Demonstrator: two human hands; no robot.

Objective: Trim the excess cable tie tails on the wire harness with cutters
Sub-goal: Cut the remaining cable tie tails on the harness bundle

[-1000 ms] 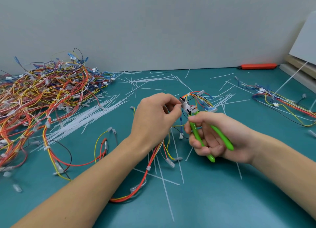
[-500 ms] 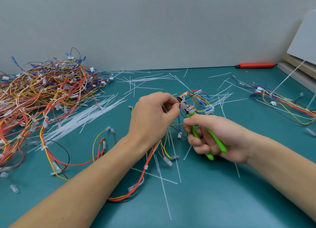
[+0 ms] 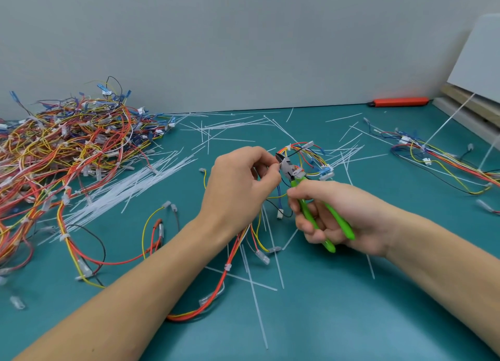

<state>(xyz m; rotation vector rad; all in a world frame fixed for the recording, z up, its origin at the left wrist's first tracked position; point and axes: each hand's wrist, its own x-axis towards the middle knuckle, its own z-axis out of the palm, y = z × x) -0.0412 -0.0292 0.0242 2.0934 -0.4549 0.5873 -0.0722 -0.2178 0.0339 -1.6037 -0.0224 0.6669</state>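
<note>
L hand [image 3: 238, 187]: pinching wire harness [image 3: 300, 154] above desk [image 3: 351, 306]
R hand [image 3: 332, 214]: gripping green cutters [image 3: 311, 198], blade tip at L fingertips

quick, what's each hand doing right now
Left hand: fingers pinch the wire harness by the cutter head.
Right hand: grips the green-handled cutters.

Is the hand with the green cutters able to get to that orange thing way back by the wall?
Probably yes. The orange tool lies in the open on the table's far right, with only loose cut tie tails between. But the right hand grips the cutters, so it would need a long stretch.
</note>
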